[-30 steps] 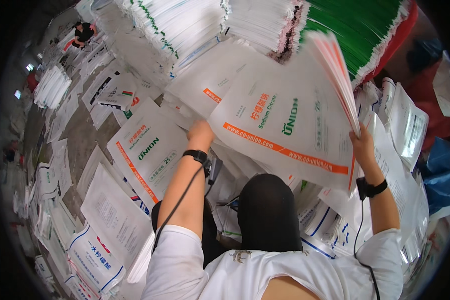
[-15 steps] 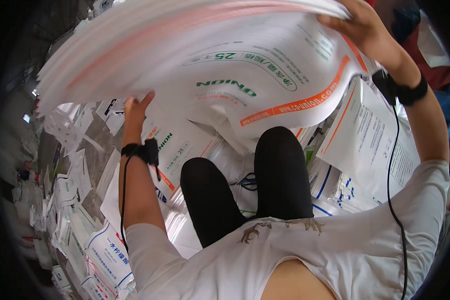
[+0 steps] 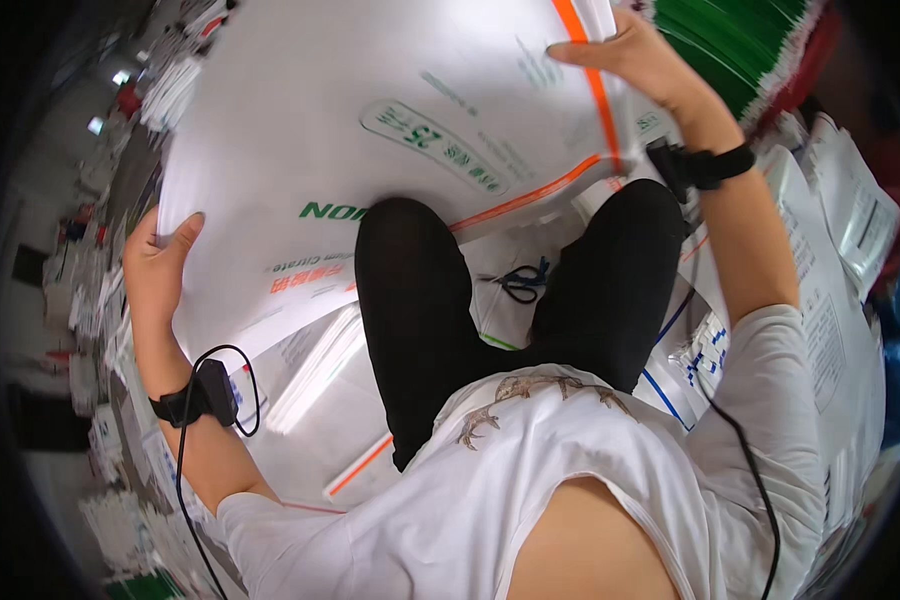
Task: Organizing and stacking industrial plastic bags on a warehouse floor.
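A stack of large flat white sacks (image 3: 300,110) with green print and orange stripes is raised in front of me, above my knees. My left hand (image 3: 158,265) grips its left edge, thumb on the printed face and fingers behind. At the upper right, my right hand (image 3: 640,68) clasps the opposite edge beside an orange stripe, its thumb lying over the face. The stack's lower edge curves down past my left knee (image 3: 410,250). Scissors with dark handles (image 3: 523,283) lie on the white sacks between my legs.
Folded white sacks (image 3: 315,370) lie beside my left thigh. Green sacks with a frayed white edge (image 3: 740,50) are piled at the upper right. More white sacks (image 3: 855,220) lie at the right. Piles of bags (image 3: 175,90) line the left side. Black cords run from both wristbands.
The sack stack has swung lower and turned its printed face more toward me. My left hand has moved left and slightly down; my right hand has shifted left. My view has shifted too.
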Tool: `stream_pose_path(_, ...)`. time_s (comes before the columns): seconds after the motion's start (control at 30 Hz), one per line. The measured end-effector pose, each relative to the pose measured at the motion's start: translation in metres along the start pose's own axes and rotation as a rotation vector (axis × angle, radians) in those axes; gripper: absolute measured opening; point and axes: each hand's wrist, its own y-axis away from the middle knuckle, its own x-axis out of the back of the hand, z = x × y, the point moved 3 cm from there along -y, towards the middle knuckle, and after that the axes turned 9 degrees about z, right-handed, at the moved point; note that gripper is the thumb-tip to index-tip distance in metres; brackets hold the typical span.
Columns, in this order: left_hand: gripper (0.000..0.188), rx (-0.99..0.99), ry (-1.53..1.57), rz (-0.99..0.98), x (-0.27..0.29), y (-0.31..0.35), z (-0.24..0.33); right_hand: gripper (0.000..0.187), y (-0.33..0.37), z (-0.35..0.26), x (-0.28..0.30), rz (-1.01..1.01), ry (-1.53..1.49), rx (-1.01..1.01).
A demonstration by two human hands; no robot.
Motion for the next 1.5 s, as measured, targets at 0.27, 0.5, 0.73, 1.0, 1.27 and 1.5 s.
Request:
stream_pose_path(0.27,0.030,-0.088,-0.494,0.011,0.027,0.055,-0.012,0.035,0.043,0.084,-0.182,-0.119,-0.559,-0.355)
stream_pose_path(0.5,0.057,-0.045,-0.570,-0.278,-0.047,0.129,-0.141,0.035,0.093,0.130,-0.275,-0.244,-0.613,-0.503)
stream_pose_path(0.73,0.033,0.284,-0.556,-0.239,-0.044,0.142,-0.149,0.038,0.073,0.128,-0.305,-0.343,-0.531,-0.518)
stream_pose_path(1.0,0.049,0.218,-0.574,-0.168,-0.029,0.176,-0.175,0.044,0.054,0.096,-0.276,-0.388,-0.625,-0.382)
stream_pose_path(1.27,0.029,0.322,-0.474,-0.084,-0.010,0.159,-0.138,0.045,0.049,0.112,-0.250,-0.239,-0.749,-0.427)
stream_pose_path(1.5,0.030,0.367,-0.664,-0.307,-0.027,0.175,-0.173,0.048,0.050,0.117,-0.275,-0.349,-0.585,-0.470)
